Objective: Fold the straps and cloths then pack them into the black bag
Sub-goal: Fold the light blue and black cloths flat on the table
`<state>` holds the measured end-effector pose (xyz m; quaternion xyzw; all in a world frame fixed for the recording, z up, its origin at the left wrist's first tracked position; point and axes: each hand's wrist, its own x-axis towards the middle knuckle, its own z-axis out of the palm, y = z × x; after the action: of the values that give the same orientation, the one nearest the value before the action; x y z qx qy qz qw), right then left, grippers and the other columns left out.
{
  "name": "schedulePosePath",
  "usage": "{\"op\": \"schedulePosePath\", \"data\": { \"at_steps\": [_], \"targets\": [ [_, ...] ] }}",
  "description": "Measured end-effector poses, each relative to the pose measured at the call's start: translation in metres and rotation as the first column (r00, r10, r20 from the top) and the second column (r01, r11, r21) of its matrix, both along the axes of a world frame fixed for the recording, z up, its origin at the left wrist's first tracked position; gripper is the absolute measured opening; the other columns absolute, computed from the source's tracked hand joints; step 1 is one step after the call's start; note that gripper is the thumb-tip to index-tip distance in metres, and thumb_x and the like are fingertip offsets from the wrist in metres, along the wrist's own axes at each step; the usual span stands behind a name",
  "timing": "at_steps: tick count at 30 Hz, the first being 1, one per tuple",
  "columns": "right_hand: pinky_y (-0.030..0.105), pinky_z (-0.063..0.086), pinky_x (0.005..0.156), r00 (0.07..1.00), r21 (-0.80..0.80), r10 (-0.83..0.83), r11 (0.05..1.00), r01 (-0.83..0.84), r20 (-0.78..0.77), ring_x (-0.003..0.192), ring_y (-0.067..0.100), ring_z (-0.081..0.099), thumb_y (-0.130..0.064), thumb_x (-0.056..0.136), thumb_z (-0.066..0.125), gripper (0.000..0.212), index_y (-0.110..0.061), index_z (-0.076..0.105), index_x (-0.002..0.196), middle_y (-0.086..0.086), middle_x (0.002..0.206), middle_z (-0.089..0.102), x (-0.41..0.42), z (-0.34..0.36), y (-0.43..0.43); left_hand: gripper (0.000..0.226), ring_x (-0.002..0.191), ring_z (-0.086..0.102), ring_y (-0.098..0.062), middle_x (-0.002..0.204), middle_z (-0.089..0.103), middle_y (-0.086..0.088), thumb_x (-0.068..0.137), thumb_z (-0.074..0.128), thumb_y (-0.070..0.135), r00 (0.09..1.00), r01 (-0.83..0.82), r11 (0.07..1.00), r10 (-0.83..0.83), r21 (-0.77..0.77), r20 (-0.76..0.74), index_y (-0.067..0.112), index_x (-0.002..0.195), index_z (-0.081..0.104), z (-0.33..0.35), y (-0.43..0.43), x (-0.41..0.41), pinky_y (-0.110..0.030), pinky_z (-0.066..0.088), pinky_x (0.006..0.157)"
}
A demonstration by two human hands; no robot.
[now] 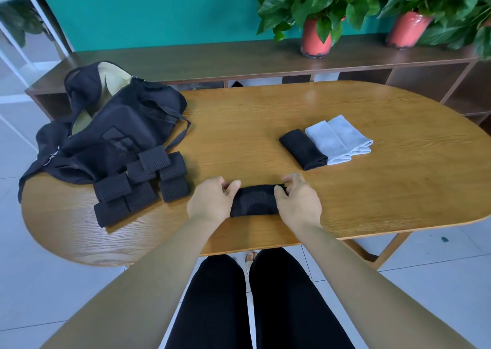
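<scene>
Cloth [255,200], black, folded to a short thick pad, lies on the near edge of the surface [345,210], straight in front of me. My left hand [210,202] pinches its left end and my right hand [297,202] pinches its right end, so the fold cannot spring open, I judge. Finished pieces sit far right, sorted apart: one black folded cloth [303,148] and the grey cloths [340,139]. Folded straps [140,186] are stacked at left, against the black bag [111,125]. Its mouth gapes open; packing not yet begun.
</scene>
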<state>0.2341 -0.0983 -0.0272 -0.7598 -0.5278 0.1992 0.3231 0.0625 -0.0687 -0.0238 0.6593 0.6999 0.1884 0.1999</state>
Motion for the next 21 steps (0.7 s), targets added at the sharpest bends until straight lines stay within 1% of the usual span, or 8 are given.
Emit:
{"op": "schedulePosePath", "data": {
  "at_steps": [4,7,9,12,15,17,19,21],
  "targets": [
    [0.026,0.042,0.067,1.000,0.019,0.002,1.000,-0.002,-0.018,0.078,0.010,0.050,-0.025,0.093,0.053,0.028,-0.020,0.051,0.120,0.000,0.111,0.055,0.001,0.001,0.001,0.051,0.062,0.066,-0.020,0.068,0.064,-0.002,0.096,0.026,0.059,0.998,-0.013,1.000,0.014,-0.010,0.056,0.020,0.071,0.047,0.002,-0.001,-0.006,-0.037,0.053,0.066],
    [0.028,0.046,0.068,1.000,0.036,-0.001,0.999,0.002,-0.025,0.075,0.010,0.052,-0.024,0.094,0.051,0.026,-0.021,0.051,0.120,0.000,0.115,0.052,0.001,0.004,-0.003,0.044,0.063,0.058,-0.022,0.064,0.053,0.001,0.100,0.027,0.049,0.998,0.023,0.992,-0.015,0.123,-0.061,0.020,0.068,0.039,0.004,-0.009,-0.011,-0.031,0.040,0.052],
    [0.029,0.047,0.066,0.996,0.144,0.005,0.989,-0.018,0.089,0.078,0.015,0.057,-0.022,0.093,0.052,0.025,-0.019,0.054,0.117,0.000,0.116,0.050,0.000,0.005,-0.011,0.037,0.069,0.056,-0.022,0.073,0.052,0.001,0.101,0.031,0.036,0.985,0.122,0.937,-0.074,0.328,-0.154,0.018,0.076,0.051,0.007,-0.020,-0.012,-0.031,0.039,0.053],
    [0.032,0.046,0.071,0.905,0.366,0.069,0.900,-0.239,0.420,0.091,0.025,0.058,-0.015,0.087,0.056,0.027,-0.012,0.062,0.113,0.006,0.112,0.057,-0.002,0.004,-0.023,0.037,0.097,0.059,-0.020,0.109,0.062,-0.002,0.100,0.033,0.027,0.911,0.404,0.787,-0.298,0.466,-0.286,0.016,0.112,0.066,0.003,-0.038,-0.012,-0.035,0.048,0.079],
    [0.040,0.040,0.098,0.715,0.214,0.298,0.820,-0.531,0.633,0.123,0.026,0.049,-0.027,0.092,0.039,0.043,-0.010,0.058,0.127,0.008,0.133,0.054,-0.003,-0.004,-0.031,0.050,0.130,0.046,-0.020,0.140,0.051,-0.003,0.099,0.024,0.033,0.792,0.584,0.741,-0.428,0.333,-0.436,0.013,0.135,0.052,-0.005,-0.049,-0.008,-0.038,0.035,0.106],
    [0.040,0.025,0.114,0.615,0.045,0.408,0.809,-0.586,0.675,0.137,0.024,0.037,-0.035,0.097,0.027,0.053,-0.007,0.050,0.135,0.010,0.144,0.045,-0.001,-0.011,-0.032,0.064,0.145,0.018,-0.016,0.156,0.026,-0.004,0.097,0.008,0.043,0.733,0.604,0.777,-0.455,0.177,-0.505,0.011,0.149,0.028,-0.007,-0.050,-0.005,-0.034,0.010,0.118],
    [0.037,0.012,0.119,0.596,-0.072,0.457,0.828,-0.556,0.661,0.142,0.021,0.028,-0.045,0.099,0.011,0.065,-0.006,0.040,0.142,0.011,0.150,0.036,0.004,-0.016,-0.032,0.073,0.147,-0.003,-0.011,0.160,0.003,-0.001,0.091,-0.008,0.050,0.730,0.567,0.822,-0.478,0.042,-0.488,0.013,0.152,0.004,-0.010,-0.047,-0.003,-0.031,-0.009,0.117],
    [0.034,0.003,0.118,0.602,-0.105,0.479,0.830,-0.548,0.639,0.144,0.018,0.020,-0.054,0.093,-0.012,0.082,-0.008,0.030,0.147,0.009,0.154,0.028,0.006,-0.016,-0.029,0.072,0.146,-0.008,-0.010,0.161,-0.002,0.000,0.092,-0.008,0.052,0.749,0.532,0.847,-0.479,-0.016,-0.458,0.014,0.152,-0.003,-0.013,-0.043,-0.002,-0.028,-0.012,0.115]
  ]
}}
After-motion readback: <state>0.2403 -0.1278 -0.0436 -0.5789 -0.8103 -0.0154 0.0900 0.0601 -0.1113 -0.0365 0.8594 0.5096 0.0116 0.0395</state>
